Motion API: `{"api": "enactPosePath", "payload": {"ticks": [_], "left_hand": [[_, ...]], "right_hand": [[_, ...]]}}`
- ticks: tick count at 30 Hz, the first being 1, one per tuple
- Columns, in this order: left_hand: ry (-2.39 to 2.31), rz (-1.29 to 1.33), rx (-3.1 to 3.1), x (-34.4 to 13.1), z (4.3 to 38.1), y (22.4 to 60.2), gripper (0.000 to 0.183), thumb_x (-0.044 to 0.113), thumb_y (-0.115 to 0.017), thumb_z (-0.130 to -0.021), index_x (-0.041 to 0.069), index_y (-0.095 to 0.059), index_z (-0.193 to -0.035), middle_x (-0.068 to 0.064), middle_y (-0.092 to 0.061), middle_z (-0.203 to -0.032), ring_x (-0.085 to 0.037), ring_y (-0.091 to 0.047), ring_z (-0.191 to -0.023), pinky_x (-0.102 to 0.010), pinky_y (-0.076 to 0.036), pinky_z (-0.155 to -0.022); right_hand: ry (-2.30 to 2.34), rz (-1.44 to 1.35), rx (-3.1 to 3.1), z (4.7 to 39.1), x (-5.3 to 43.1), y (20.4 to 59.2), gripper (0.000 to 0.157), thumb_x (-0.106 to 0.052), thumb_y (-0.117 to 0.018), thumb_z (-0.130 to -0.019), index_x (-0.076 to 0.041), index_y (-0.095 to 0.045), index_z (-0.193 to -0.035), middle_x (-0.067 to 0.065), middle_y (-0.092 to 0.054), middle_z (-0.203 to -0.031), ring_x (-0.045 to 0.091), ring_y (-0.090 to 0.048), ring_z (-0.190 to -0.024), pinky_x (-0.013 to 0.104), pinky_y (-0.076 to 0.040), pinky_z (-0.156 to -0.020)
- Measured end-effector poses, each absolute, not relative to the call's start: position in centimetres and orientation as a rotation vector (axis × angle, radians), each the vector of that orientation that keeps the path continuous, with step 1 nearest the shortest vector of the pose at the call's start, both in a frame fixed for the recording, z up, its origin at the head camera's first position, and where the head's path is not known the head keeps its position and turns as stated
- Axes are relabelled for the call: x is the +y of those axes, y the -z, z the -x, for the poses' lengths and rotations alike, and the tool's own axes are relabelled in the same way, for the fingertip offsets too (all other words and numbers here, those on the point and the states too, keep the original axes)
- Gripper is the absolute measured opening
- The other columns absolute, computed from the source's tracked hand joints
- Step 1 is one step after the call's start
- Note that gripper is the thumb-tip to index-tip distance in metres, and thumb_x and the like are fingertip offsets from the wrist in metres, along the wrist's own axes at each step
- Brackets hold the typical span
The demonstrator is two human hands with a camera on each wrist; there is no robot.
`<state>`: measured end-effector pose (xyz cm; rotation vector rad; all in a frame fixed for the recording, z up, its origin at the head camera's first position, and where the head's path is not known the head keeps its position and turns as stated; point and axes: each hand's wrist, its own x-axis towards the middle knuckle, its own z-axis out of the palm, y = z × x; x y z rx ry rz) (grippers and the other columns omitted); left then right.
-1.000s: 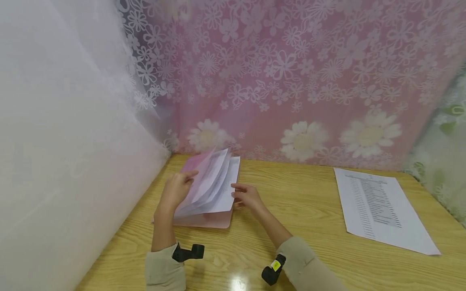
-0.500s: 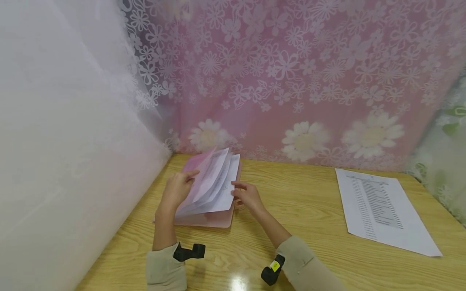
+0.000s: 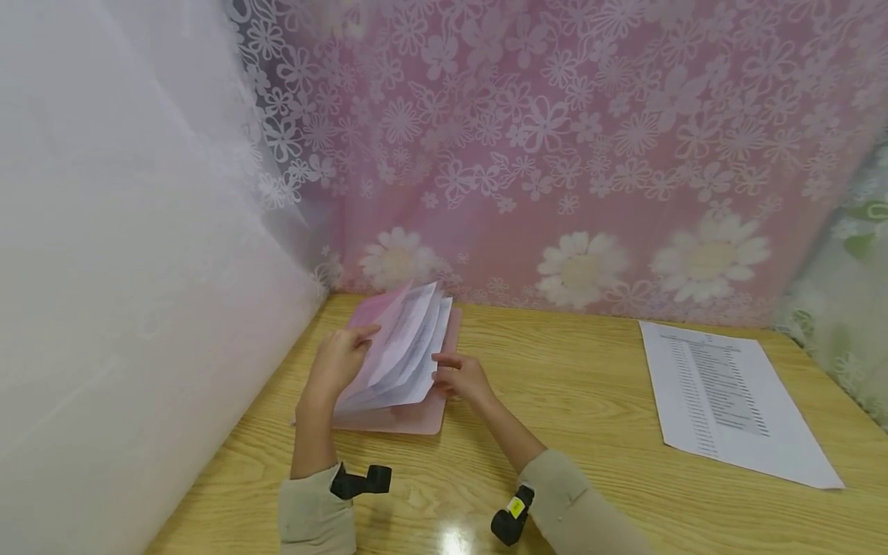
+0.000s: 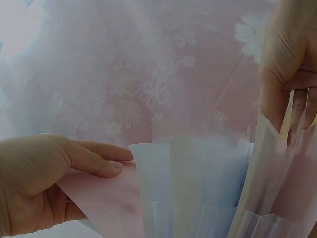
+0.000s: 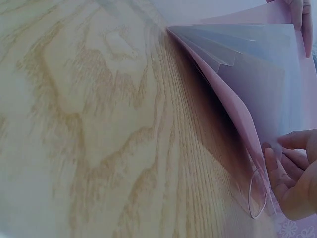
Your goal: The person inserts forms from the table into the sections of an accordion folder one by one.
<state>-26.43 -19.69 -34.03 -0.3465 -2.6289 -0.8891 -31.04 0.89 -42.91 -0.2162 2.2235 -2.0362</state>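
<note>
Since the earlier head frame, we see that the right hand (image 3: 463, 378) has slid a little toward nine o'clock and the free edges of the leaves (image 3: 411, 370) have gone with it, baring more of the pink folder (image 3: 409, 422) beneath. Going from left to right, we find the left hand (image 3: 336, 361) pinching the raised front cover (image 3: 369, 308) between thumb and fingers, with the folder toward its three o'clock. The folder rests on the bench (image 3: 541, 354), hinged side toward nine o'clock, its long axis running about six to twelve with a slight lean to one. The leaves fan up between the hands, free edges facing three o'clock. There, as we read the right wrist view, the right hand grasps them by the edge; how many it has, we cannot tell. The folder lies at its nine o'clock. We judge that the next move turns on that edge, and the right hand is the nearer to it. Well apart, toward three o'clock, a printed sheet (image 3: 735, 408) lies flat, long axis roughly eleven to five.
</note>
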Motion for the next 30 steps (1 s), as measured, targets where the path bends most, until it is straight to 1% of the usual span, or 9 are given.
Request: {"api": "enactPosePath", "payload": {"ticks": [2, 5, 7, 9, 11, 13, 16, 21, 30], "left_hand": [[0.886, 0.349, -2.626, -19.7, 26.5, 34.0, 0.029, -0.003, -0.054, -0.087, -0.001, -0.064, -0.114, -0.004, -0.046, -0.055, -0.011, -0.024, -0.046, -0.028, -0.027, -0.047], [0.891, 0.36, -2.615, -19.6, 26.5, 34.1, 0.029, -0.003, -0.055, -0.087, -0.002, -0.064, -0.114, -0.014, -0.062, -0.072, -0.012, -0.024, -0.047, -0.029, -0.029, -0.048], [0.895, 0.366, -2.609, -19.6, 26.5, 34.1, 0.028, -0.003, -0.055, -0.087, -0.002, -0.064, -0.114, -0.016, -0.065, -0.08, -0.011, -0.025, -0.047, -0.029, -0.029, -0.048], [0.897, 0.37, -2.612, -19.5, 26.5, 34.0, 0.028, -0.003, -0.055, -0.087, -0.001, -0.064, -0.114, -0.013, -0.063, -0.074, -0.011, -0.024, -0.046, -0.028, -0.029, -0.047], [0.895, 0.369, -2.62, -19.5, 26.5, 34.0, 0.029, -0.003, -0.054, -0.087, -0.001, -0.064, -0.114, -0.006, -0.051, -0.059, -0.009, -0.024, -0.045, -0.027, -0.028, -0.046], [0.898, 0.365, -2.63, -19.4, 26.5, 34.0, 0.029, -0.003, -0.054, -0.087, 0.0, -0.064, -0.114, 0.0, -0.038, -0.054, -0.008, -0.023, -0.044, -0.025, -0.027, -0.045], [0.901, 0.362, -2.635, -19.5, 26.5, 34.0, 0.029, -0.003, -0.054, -0.087, 0.0, -0.064, -0.114, 0.002, -0.037, -0.053, -0.008, -0.023, -0.044, -0.025, -0.027, -0.044], [0.85, 0.387, -2.611, -19.6, 26.5, 34.1, 0.028, -0.002, -0.055, -0.086, -0.001, -0.064, -0.113, 0.0, -0.043, -0.054, -0.011, -0.026, -0.048, -0.029, -0.029, -0.048], [0.83, 0.386, -2.612, -19.9, 26.4, 34.0, 0.029, -0.002, -0.055, -0.087, -0.001, -0.064, -0.114, 0.003, -0.036, -0.052, -0.012, -0.026, -0.048, -0.029, -0.029, -0.049]], "right_hand": [[2.016, 0.204, 2.239, 31.2, 0.7, 43.0, 0.035, 0.001, -0.061, -0.081, 0.006, -0.06, -0.116, 0.019, -0.064, -0.101, 0.02, -0.064, -0.071, 0.03, -0.051, -0.059], [2.006, 0.188, 2.255, 31.4, 0.6, 43.0, 0.034, 0.001, -0.061, -0.08, 0.005, -0.061, -0.114, 0.017, -0.065, -0.096, 0.019, -0.063, -0.07, 0.03, -0.051, -0.06], [2.005, 0.176, 2.263, 31.5, 0.4, 42.9, 0.033, 0.001, -0.062, -0.08, 0.005, -0.062, -0.112, 0.016, -0.066, -0.094, 0.018, -0.062, -0.069, 0.03, -0.051, -0.061], [2.014, 0.176, 2.276, 31.6, 0.3, 42.8, 0.031, 0.001, -0.062, -0.079, 0.006, -0.063, -0.11, 0.017, -0.066, -0.093, 0.016, -0.06, -0.069, 0.029, -0.05, -0.061], [2.017, 0.182, 2.288, 31.8, 0.2, 42.7, 0.03, 0.001, -0.063, -0.079, 0.007, -0.063, -0.108, 0.016, -0.066, -0.093, 0.015, -0.059, -0.07, 0.029, -0.05, -0.061], [2.022, 0.186, 2.297, 31.9, 0.1, 42.7, 0.03, 0.001, -0.063, -0.079, 0.008, -0.064, -0.107, 0.016, -0.066, -0.094, 0.014, -0.058, -0.071, 0.028, -0.049, -0.061], [2.023, 0.191, 2.292, 32.1, -0.1, 42.9, 0.031, -0.002, -0.065, -0.079, 0.009, -0.063, -0.108, 0.017, -0.065, -0.095, 0.015, -0.057, -0.069, 0.027, -0.048, -0.059], [1.949, 0.17, 2.325, 32.2, -0.4, 43.2, 0.033, -0.005, -0.068, -0.079, 0.008, -0.063, -0.109, 0.015, -0.065, -0.095, 0.013, -0.054, -0.065, 0.026, -0.046, -0.054], [1.909, 0.189, 2.414, 32.0, -0.1, 42.8, 0.024, 0.004, -0.062, -0.08, 0.009, -0.065, -0.103, 0.012, -0.065, -0.081, 0.013, -0.055, -0.061, 0.024, -0.046, -0.054]]}}
